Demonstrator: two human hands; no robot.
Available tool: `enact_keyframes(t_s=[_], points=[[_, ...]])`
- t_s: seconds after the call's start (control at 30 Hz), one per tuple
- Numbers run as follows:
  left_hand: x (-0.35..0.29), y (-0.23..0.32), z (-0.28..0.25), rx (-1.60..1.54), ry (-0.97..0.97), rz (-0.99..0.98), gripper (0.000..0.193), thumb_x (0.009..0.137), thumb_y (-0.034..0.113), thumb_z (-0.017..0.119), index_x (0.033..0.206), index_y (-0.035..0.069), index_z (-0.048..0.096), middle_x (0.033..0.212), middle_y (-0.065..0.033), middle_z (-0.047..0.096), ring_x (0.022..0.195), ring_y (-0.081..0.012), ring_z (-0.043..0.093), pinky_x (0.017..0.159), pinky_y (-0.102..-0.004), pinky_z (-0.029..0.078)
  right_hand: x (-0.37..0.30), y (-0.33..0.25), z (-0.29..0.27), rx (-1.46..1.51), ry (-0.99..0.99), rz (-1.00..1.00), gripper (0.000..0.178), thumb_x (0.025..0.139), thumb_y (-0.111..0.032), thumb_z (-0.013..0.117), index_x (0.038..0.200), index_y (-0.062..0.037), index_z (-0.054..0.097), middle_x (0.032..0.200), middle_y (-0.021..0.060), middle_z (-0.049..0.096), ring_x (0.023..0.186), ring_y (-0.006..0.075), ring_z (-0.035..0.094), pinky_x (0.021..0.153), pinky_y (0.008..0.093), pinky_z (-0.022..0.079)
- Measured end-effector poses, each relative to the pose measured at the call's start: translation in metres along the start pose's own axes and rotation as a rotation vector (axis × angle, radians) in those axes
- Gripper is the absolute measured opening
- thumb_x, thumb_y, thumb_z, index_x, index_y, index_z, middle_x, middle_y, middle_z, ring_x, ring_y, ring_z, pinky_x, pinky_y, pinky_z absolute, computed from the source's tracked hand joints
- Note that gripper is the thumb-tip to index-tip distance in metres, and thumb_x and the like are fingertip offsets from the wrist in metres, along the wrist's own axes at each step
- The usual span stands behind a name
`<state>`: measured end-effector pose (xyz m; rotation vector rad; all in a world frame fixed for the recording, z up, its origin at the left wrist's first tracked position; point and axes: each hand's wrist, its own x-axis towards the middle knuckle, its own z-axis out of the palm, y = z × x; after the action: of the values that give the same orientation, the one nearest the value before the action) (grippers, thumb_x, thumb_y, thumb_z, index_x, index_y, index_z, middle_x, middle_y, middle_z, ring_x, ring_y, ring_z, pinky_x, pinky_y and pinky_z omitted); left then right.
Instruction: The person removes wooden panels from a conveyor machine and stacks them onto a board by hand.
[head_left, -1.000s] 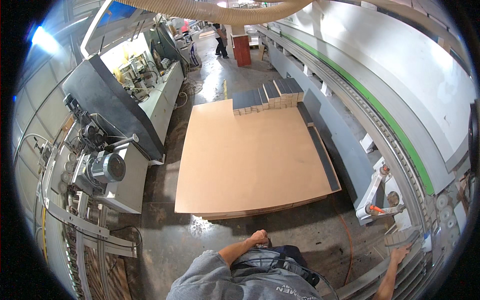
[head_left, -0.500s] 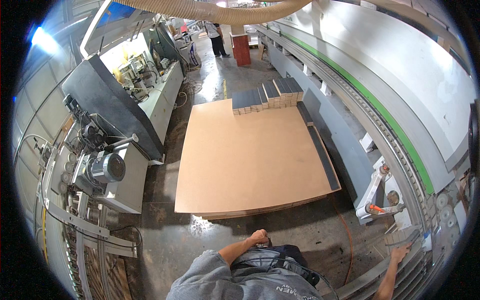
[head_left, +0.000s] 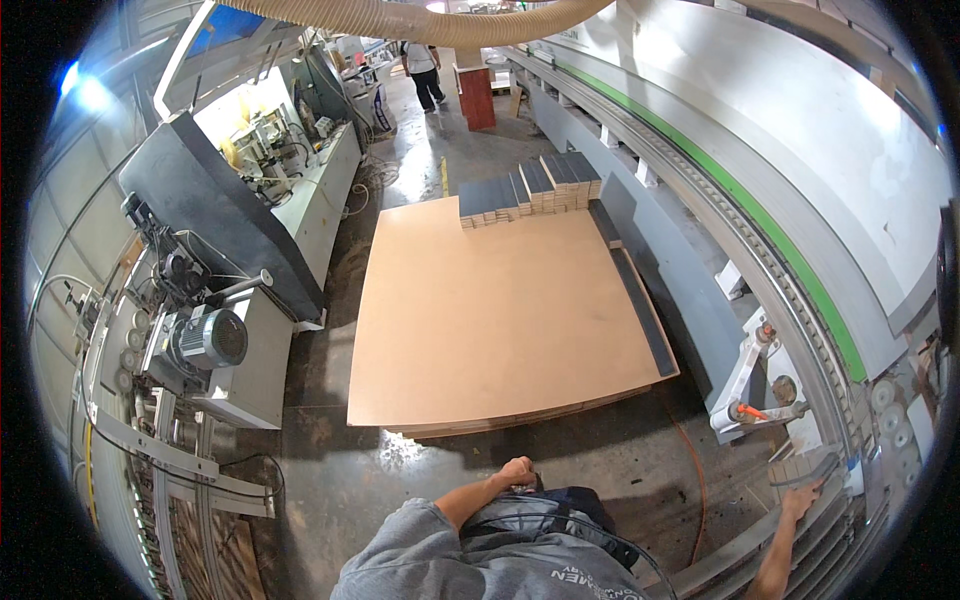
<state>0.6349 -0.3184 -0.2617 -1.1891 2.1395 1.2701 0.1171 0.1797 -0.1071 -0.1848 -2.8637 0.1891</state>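
My left hand (head_left: 517,473) is held in front of my waist with its fingers curled closed. Whatever may be inside it is hidden. Off to the right, my right arm stretches out to the edge of the long machine. There my right hand (head_left: 800,497) grips the near end of a narrow dark strip (head_left: 824,467), its fingers small in the picture. Ahead of me lies a low stack topped by a large tan board (head_left: 500,310). Dark-topped strips (head_left: 490,199) are piled on its far edge, and a long dark strip (head_left: 645,315) runs along its right side.
The long machine with a green stripe (head_left: 720,190) borders the right. A white bracket arm (head_left: 745,385) juts from it. On the left stands a machine with a grey motor (head_left: 213,338). An orange cord (head_left: 700,470) crosses the floor. Another person (head_left: 422,75) is far ahead.
Both my hands stay nearly in place. The view has shifted slightly. The distant person has moved a little to the left and changed stance.
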Motion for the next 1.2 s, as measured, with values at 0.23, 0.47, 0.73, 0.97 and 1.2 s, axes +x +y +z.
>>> enact_keyframes(t_s=[0.23,0.47,0.73,0.97,1.2], points=[[0.0,-0.001,0.002,0.001,0.021,0.018,0.036,0.071,0.027,0.066,0.1,0.007,0.072,0.103,-0.0211,0.069,0.1,-0.0341,0.066,0.084,-0.0399,0.053,-0.009,-0.013,-0.019,0.066,-0.044,0.067,0.092,0.077,-0.004,0.061,0.151,-0.0049,0.007,0.129,0.033,0.041,0.111,0.0492,0.054,0.095,0.0509,0.049],[0.005,-0.006,0.001,0.018,-0.018,0.042,0.041,0.07,0.035,0.072,0.098,0.005,0.072,0.103,-0.0191,0.069,0.099,-0.0325,0.066,0.082,-0.0385,0.053,-0.031,-0.045,-0.065,0.059,-0.156,0.076,0.083,0.076,-0.004,0.056,0.149,0.0018,0.017,0.138,0.0318,0.037,0.117,0.0467,0.051,0.099,0.049,0.045],[0.016,-0.017,-0.001,-0.026,0.004,0.113,0.028,0.073,0.029,0.066,0.082,0.004,0.074,0.075,-0.0142,0.071,0.073,-0.0236,0.069,0.069,-0.0362,0.054,-0.039,-0.051,-0.069,-0.068,-0.218,0.055,0.097,0.074,-0.026,0.068,0.148,0.0072,0.015,0.149,0.0276,0.029,0.135,0.0409,0.035,0.112,0.045,0.032],[-0.002,-0.001,-0.011,-0.253,-0.059,0.134,0.018,0.072,0.011,0.064,0.078,-0.005,0.071,0.066,-0.0112,0.068,0.056,-0.0163,0.065,0.055,-0.0287,0.054,-0.048,-0.072,-0.109,0.122,-0.254,0.17,0.104,0.073,-0.016,0.077,0.15,0.0023,0.008,0.141,0.0331,0.031,0.121,0.0442,0.047,0.099,0.0427,0.047],[-0.032,0.028,-0.027,-0.123,-0.045,0.241,0.019,0.072,0.012,0.064,0.077,-0.005,0.072,0.065,-0.011,0.067,0.057,-0.0147,0.064,0.055,-0.0281,0.052,-0.05,-0.071,-0.104,0.129,-0.184,0.177,0.099,0.072,-0.01,0.073,0.149,-0.0049,0.011,0.133,0.0266,0.036,0.121,0.045,0.045,0.096,0.0479,0.049]])
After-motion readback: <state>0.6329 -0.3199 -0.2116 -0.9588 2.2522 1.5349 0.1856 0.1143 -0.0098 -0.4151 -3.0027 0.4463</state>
